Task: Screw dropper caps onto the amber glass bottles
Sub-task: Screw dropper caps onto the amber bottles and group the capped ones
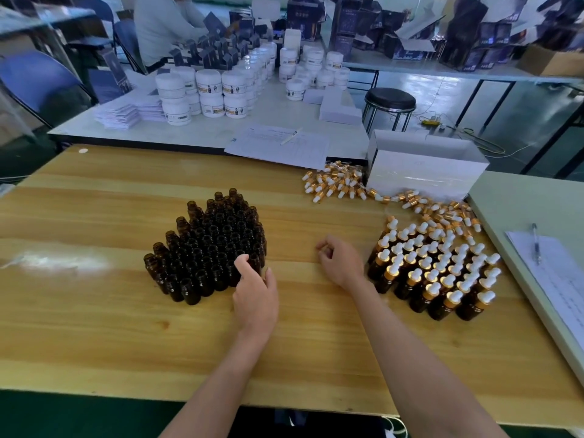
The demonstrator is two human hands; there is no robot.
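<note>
At the wooden worktable [94, 216], a worker's left hand [256, 292] curls thumb and fingers round a corner bottle [254, 263] of the uncapped amber bottles [208, 245]. The right hand [341, 260], loosely curled and empty, must likely fetch one of the loose dropper caps [338, 183] lying beyond the capped bottles [436, 270].

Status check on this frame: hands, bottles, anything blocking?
Left hand grips an edge bottle of the uncapped cluster. Right hand empty, loosely curled. Dropper caps loose beyond it, bare table between.
</note>
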